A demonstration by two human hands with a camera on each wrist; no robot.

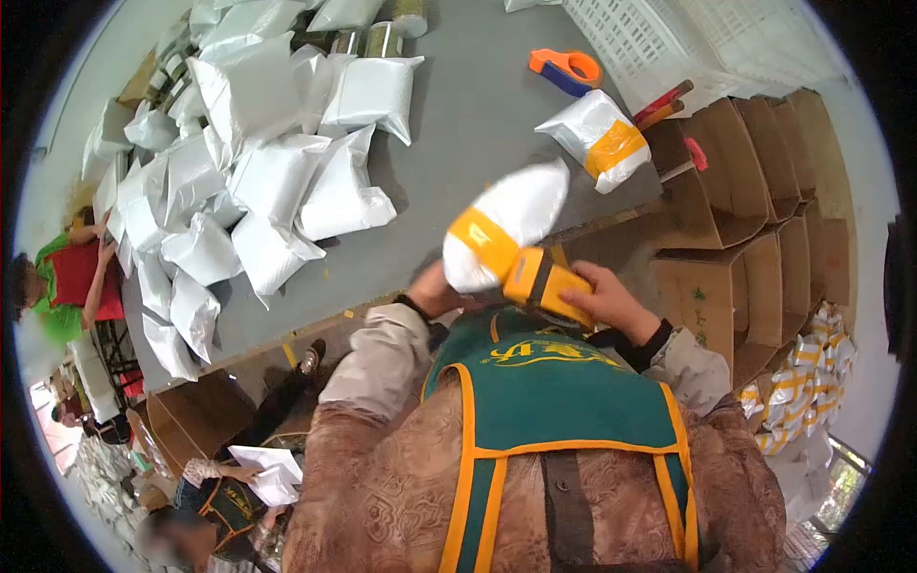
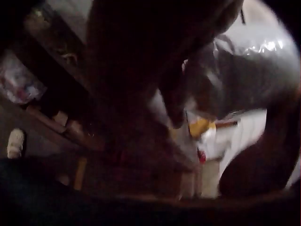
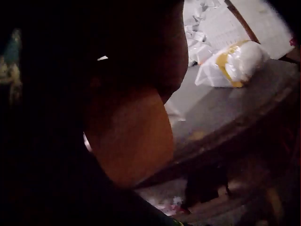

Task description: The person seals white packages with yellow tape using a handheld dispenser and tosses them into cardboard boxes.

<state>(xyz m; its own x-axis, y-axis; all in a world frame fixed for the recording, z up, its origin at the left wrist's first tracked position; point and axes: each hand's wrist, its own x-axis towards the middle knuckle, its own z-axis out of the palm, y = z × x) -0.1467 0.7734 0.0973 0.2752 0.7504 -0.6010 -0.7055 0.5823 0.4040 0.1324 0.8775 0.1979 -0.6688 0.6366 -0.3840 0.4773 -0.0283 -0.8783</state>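
My left hand (image 1: 437, 290) grips the lower left end of a white plastic package (image 1: 521, 202), its fingers mostly hidden behind it. Yellow tape crosses the package's near part. In the left wrist view the shiny package (image 2: 249, 70) lies beyond the dark fingers. My right hand (image 1: 613, 302) holds a yellow tape roll (image 1: 546, 285) with a black band across it, right against the package's taped end. The right wrist view shows the roll's broad side (image 3: 136, 136) below the dark hand. A second taped white package (image 1: 597, 141) rests near the table's right edge.
Many white packages (image 1: 258, 172) are heaped on the left of the grey table (image 1: 458, 105), with jars (image 1: 384, 40) behind. An orange and blue tape dispenser (image 1: 568, 71) lies near a white crate (image 1: 650, 48). Cardboard boxes (image 1: 707, 201) stand at right. Two other people are at left.
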